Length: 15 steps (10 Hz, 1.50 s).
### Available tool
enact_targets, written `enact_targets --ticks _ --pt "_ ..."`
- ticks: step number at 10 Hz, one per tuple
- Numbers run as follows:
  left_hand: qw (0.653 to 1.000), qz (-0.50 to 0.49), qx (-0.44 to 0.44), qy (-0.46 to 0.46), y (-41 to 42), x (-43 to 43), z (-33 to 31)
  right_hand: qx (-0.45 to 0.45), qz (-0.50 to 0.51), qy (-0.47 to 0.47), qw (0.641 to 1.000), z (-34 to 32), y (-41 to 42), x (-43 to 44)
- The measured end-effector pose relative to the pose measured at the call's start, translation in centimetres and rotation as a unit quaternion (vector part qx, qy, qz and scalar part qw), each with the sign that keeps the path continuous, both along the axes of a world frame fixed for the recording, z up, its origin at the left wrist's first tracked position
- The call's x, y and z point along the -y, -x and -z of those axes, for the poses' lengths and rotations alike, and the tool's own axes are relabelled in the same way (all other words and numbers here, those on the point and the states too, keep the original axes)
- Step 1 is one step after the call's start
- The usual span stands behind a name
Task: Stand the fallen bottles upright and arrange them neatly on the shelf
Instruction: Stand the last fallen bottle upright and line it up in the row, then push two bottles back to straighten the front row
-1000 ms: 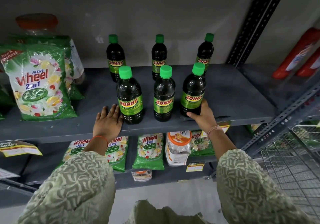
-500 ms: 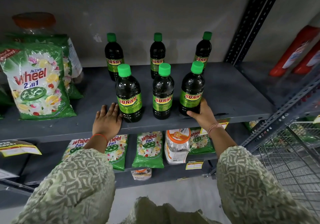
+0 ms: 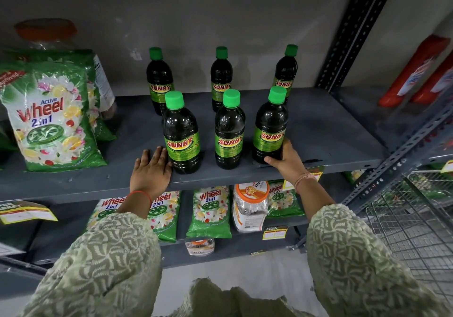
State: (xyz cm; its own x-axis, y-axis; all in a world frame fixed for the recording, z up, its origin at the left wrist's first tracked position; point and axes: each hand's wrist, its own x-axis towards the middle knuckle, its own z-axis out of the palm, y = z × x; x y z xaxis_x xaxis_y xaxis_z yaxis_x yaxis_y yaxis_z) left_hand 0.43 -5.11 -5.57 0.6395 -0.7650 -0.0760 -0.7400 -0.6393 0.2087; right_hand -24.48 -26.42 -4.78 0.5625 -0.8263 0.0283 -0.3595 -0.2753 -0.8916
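Observation:
Several dark SUNNY bottles with green caps stand upright on the grey shelf (image 3: 318, 130), in a front and a back row of three each. My left hand (image 3: 150, 169) lies flat on the shelf edge, fingertips touching the base of the front left bottle (image 3: 181, 133). The front middle bottle (image 3: 229, 130) stands free. My right hand (image 3: 288, 161) cups the base of the front right bottle (image 3: 269, 125). Behind stand the back left bottle (image 3: 158, 79), back middle bottle (image 3: 220, 76) and back right bottle (image 3: 285, 69).
Green Wheel detergent bags (image 3: 51, 118) lean at the shelf's left, a jar behind them. More Wheel packs (image 3: 209, 211) and a plastic jar (image 3: 250, 206) sit on the lower shelf. Red bottles (image 3: 414, 71) lie on the neighbouring shelf. A wire cart (image 3: 416, 218) stands at the right.
Both hands stay at the front outer bottles. The view has shifted only slightly; the bottles have not visibly moved.

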Motion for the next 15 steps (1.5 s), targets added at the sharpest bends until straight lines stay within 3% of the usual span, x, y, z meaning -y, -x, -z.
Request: enact_targets --ticks 5,6,7,8,9,10,15 --pt "1.000 -0.001 -0.011 0.013 -0.1 0.0 0.0 0.007 -0.017 -0.010 1.000 0.0 0.3 -0.2" --pt "0.994 -0.018 -0.061 0.093 -0.3 -0.2 -0.2 0.072 0.054 0.001 0.996 0.1 1.1 -2.3" --pt "0.949 -0.082 -0.186 0.242 0.4 -1.0 -0.3 0.055 0.127 0.154 0.978 1.1 1.6 -7.0" --pt "0.905 -0.059 -0.274 0.319 2.6 -1.2 -0.6 0.028 0.060 0.188 0.980 1.2 -0.7 -10.3" --pt "0.892 -0.061 -0.258 0.365 4.2 0.3 -0.8 0.028 0.063 0.094 0.993 0.3 -4.1 -10.7" --pt "0.889 -0.124 -0.204 0.391 4.8 1.7 -0.9 0.017 0.096 0.055 0.994 0.0 -6.5 -9.9" --pt "0.877 -0.161 -0.173 0.418 1.2 -0.8 0.0 -0.002 0.105 0.093 0.990 0.9 -7.5 -8.8"
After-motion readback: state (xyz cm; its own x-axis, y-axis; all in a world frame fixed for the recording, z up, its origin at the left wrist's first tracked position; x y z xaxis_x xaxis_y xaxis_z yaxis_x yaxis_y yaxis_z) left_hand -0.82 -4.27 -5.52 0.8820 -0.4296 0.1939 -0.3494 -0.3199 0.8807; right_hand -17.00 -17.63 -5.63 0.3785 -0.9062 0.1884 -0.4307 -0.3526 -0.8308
